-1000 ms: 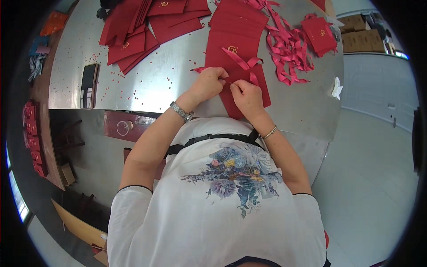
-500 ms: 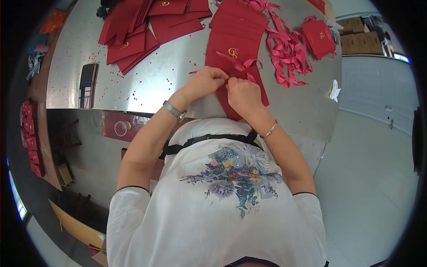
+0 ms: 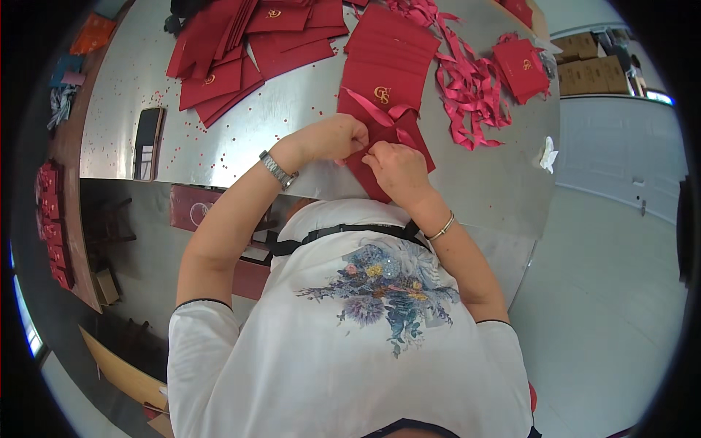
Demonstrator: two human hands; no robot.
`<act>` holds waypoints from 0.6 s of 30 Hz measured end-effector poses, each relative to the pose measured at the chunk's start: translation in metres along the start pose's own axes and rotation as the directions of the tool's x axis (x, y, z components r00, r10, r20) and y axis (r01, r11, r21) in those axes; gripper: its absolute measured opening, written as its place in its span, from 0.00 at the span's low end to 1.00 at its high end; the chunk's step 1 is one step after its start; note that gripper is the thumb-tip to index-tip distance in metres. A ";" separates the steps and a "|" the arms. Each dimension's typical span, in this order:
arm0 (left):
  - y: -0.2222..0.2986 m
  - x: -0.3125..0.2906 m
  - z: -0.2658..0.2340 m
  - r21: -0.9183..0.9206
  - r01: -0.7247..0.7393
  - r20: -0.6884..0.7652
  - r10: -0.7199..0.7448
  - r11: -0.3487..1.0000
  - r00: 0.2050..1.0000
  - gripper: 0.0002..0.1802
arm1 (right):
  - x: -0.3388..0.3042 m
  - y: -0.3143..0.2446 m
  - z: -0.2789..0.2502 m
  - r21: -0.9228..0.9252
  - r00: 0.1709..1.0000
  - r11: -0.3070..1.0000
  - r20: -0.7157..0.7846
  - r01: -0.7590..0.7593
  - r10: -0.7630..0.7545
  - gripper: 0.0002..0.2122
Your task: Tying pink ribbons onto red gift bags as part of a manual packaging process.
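A flat red paper bag point(image 3: 410, 146) lies angled at the table's near edge, below a fanned stack of red bags point(image 3: 387, 66) with a gold emblem. Pink-red ribbon point(image 3: 369, 108) loops across its upper part. My left hand point(image 3: 337, 139) is closed in a pinch at the bag's left side, and a bit of ribbon shows beneath it. My right hand point(image 3: 398, 171) rests over the bag's lower part, thumb and fingers pressed together close to the left hand. What lies between those right fingertips is too small to make out.
Loose ribbons point(image 3: 471, 95) lie tangled right of the stack, beside a small pile of red bags point(image 3: 520, 69). More red bags point(image 3: 219, 80) spread at the far left. A phone point(image 3: 147, 144), red confetti dots and a crumpled white tissue point(image 3: 548, 155) are on the metal table point(image 3: 504, 190).
My hands have drawn slightly apart, the right one a little lower. The bag's lower end has swung left, and the ribbon loop has shifted left.
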State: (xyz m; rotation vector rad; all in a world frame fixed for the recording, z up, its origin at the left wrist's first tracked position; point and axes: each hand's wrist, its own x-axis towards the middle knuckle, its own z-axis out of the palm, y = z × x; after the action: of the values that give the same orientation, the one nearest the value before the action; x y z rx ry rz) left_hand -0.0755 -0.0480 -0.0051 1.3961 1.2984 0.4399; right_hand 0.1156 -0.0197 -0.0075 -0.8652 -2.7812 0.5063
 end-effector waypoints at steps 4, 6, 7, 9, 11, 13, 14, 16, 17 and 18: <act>-0.015 0.002 0.010 0.273 -0.098 -0.138 0.140 0.957 0.980 0.08 | -0.016 -0.004 -0.015 0.003 0.999 0.999 -0.033 0.038 -0.037 0.08; -0.026 0.004 0.013 0.376 -0.173 -0.185 0.257 0.910 0.948 0.07 | -0.026 -0.003 -0.023 -0.035 0.993 0.994 -0.055 0.104 -0.105 0.08; -0.023 0.002 0.012 0.349 -0.153 -0.195 0.231 0.925 0.953 0.07 | -0.031 -0.001 -0.025 -0.065 0.984 0.984 -0.056 0.168 -0.172 0.10; -0.022 0.002 0.012 0.319 -0.134 -0.203 0.206 0.938 0.957 0.08 | -0.035 0.003 -0.028 -0.096 0.970 0.968 -0.053 0.230 -0.236 0.12; -0.023 0.003 0.011 0.337 -0.140 -0.201 0.216 0.931 0.956 0.08 | -0.034 0.004 -0.033 -0.066 0.917 0.937 -0.191 0.344 -0.350 0.18; -0.025 0.003 0.012 0.344 -0.144 -0.208 0.225 0.928 0.952 0.08 | -0.041 0.017 -0.026 0.052 0.936 0.978 -0.302 0.204 -0.179 0.20; -0.025 0.003 0.012 0.353 -0.154 -0.209 0.238 0.923 0.949 0.08 | -0.048 0.027 -0.018 0.183 0.921 0.981 -0.390 0.065 0.012 0.22; -0.024 0.003 0.014 0.346 -0.149 -0.211 0.232 0.926 0.950 0.07 | -0.058 0.044 0.004 0.325 0.910 0.939 -0.345 -0.115 0.231 0.30; -0.024 0.003 0.015 0.337 -0.144 -0.214 0.224 0.930 0.951 0.07 | -0.060 0.048 0.010 0.293 0.941 0.945 -0.255 -0.144 0.223 0.34; -0.022 0.003 0.016 0.339 -0.142 -0.215 0.224 0.930 0.951 0.07 | -0.062 0.050 0.015 0.257 0.963 0.951 -0.163 -0.171 0.217 0.39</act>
State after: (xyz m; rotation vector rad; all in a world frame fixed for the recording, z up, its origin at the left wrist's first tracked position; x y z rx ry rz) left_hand -0.0713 -0.0575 -0.0300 1.7913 1.4970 0.5656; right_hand 0.1878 -0.0203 -0.0446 -1.0740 -2.4140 0.7343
